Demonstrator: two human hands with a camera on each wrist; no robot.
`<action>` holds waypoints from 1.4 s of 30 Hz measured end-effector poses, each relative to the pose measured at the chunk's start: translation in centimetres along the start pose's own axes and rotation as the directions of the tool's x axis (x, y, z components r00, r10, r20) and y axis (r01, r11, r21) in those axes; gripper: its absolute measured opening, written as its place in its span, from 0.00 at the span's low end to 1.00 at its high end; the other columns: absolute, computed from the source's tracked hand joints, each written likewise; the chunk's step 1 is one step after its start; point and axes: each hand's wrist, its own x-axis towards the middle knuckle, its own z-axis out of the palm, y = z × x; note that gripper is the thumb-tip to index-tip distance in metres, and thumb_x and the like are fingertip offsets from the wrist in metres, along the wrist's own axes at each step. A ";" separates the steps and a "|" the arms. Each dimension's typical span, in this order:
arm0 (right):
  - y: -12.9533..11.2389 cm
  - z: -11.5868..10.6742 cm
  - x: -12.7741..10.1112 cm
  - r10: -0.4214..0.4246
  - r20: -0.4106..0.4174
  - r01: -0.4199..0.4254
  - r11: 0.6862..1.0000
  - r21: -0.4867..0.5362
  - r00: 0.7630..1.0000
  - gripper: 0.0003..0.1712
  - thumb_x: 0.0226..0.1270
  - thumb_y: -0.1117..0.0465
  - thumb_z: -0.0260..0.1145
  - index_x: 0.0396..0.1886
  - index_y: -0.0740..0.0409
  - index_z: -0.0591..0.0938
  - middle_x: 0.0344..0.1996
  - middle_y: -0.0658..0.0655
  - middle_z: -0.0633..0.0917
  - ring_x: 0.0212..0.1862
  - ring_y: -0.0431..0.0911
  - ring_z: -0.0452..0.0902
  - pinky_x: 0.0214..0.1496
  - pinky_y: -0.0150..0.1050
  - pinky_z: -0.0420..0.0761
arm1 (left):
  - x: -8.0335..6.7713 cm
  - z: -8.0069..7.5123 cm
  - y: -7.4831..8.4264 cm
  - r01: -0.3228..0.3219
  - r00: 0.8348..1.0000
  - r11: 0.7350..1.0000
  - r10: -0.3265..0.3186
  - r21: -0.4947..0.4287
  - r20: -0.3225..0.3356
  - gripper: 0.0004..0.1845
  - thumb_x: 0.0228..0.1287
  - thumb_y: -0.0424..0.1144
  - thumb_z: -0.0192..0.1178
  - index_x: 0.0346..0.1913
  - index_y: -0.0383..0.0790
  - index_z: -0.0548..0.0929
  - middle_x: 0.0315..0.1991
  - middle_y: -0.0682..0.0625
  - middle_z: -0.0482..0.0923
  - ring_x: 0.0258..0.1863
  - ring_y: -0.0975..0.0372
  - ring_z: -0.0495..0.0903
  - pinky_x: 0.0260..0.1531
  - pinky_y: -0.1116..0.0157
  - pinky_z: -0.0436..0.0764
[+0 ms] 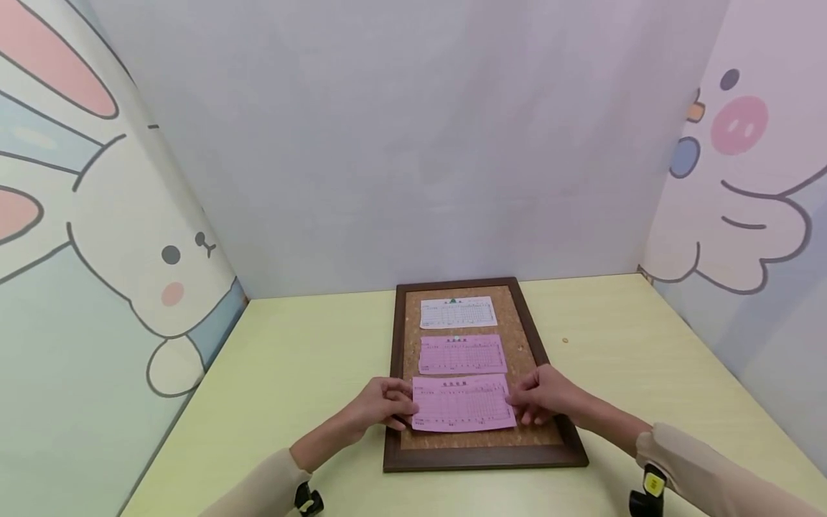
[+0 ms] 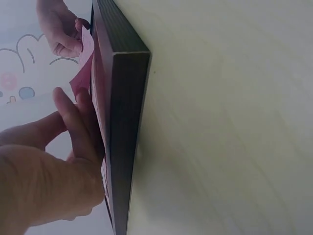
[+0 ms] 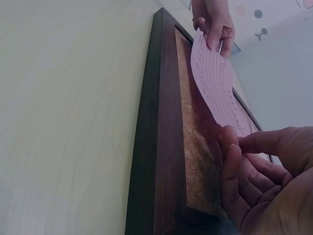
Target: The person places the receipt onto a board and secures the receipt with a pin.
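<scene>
A cork board (image 1: 410,337) in a dark wooden frame (image 1: 484,457) lies flat on the yellow-green table. A white printed sheet (image 1: 458,312) and a pink one (image 1: 461,353) lie on its upper part. A second pink sheet (image 1: 462,403) is over the board's near end. My left hand (image 1: 385,405) pinches its left edge and my right hand (image 1: 541,397) pinches its right edge. In the right wrist view the pink sheet (image 3: 215,83) bows up off the cork (image 3: 195,147) between my right hand (image 3: 264,181) and left hand (image 3: 212,22). The left wrist view shows my left hand (image 2: 49,171) against the frame (image 2: 124,122).
A small gold-coloured object (image 1: 565,340) lies on the table (image 1: 310,359) right of the board. Another small dot (image 1: 520,349) sits on the cork beside the middle sheet. Cartoon-printed walls close in the table on the left, back and right.
</scene>
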 end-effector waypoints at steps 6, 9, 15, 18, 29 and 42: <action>0.6 -0.2 -0.1 -0.037 0.056 0.039 0.999 -0.026 0.998 0.10 0.69 0.60 0.70 0.35 0.64 0.90 0.22 0.53 0.88 0.20 0.37 0.82 0.22 0.28 0.79 | -0.1 0.3 0.0 0.016 1.000 0.999 -0.016 0.033 0.000 0.15 0.68 0.29 0.65 0.54 0.26 0.80 0.34 0.48 0.88 0.29 0.64 0.87 0.29 0.70 0.86; 0.7 -0.2 -0.1 -0.081 0.089 0.085 0.996 -0.037 0.993 0.10 0.70 0.61 0.70 0.34 0.64 0.90 0.23 0.55 0.89 0.20 0.38 0.83 0.22 0.28 0.80 | -0.3 0.4 0.1 0.022 1.000 0.999 -0.022 0.039 -0.003 0.15 0.67 0.29 0.65 0.54 0.26 0.80 0.35 0.46 0.89 0.29 0.64 0.87 0.29 0.69 0.87; 0.8 -0.2 0.0 -0.116 0.095 0.123 0.990 -0.073 0.989 0.11 0.70 0.60 0.69 0.32 0.64 0.90 0.22 0.56 0.89 0.20 0.39 0.84 0.21 0.29 0.80 | -0.5 0.4 0.3 0.029 1.000 0.998 -0.029 0.049 -0.009 0.15 0.68 0.30 0.65 0.54 0.26 0.80 0.37 0.43 0.89 0.28 0.63 0.87 0.28 0.67 0.87; 0.7 -0.2 -0.2 -0.104 0.079 0.113 0.986 -0.120 0.991 0.11 0.69 0.60 0.70 0.30 0.62 0.89 0.20 0.55 0.88 0.20 0.40 0.84 0.21 0.31 0.81 | -0.6 0.4 0.4 0.030 1.000 0.998 -0.030 0.060 -0.005 0.15 0.69 0.30 0.64 0.55 0.25 0.80 0.37 0.42 0.89 0.28 0.63 0.87 0.28 0.67 0.87; 0.5 0.1 -0.5 -0.121 0.065 0.130 0.978 -0.165 0.991 0.11 0.68 0.61 0.71 0.28 0.62 0.87 0.20 0.55 0.87 0.21 0.43 0.85 0.22 0.36 0.84 | -1.0 0.3 0.7 0.006 1.000 0.992 -0.004 0.127 -0.012 0.20 0.68 0.31 0.65 0.60 0.29 0.77 0.34 0.37 0.89 0.25 0.61 0.88 0.24 0.64 0.87; 0.2 0.3 -0.8 -0.210 0.030 0.209 0.934 -0.289 0.977 0.14 0.62 0.61 0.76 0.19 0.58 0.84 0.14 0.50 0.84 0.16 0.39 0.81 0.19 0.36 0.83 | -0.1 1.6 0.6 -0.054 0.998 0.976 0.057 0.213 -0.010 0.11 0.62 0.27 0.69 0.47 0.29 0.85 0.25 0.48 0.85 0.18 0.65 0.82 0.19 0.67 0.84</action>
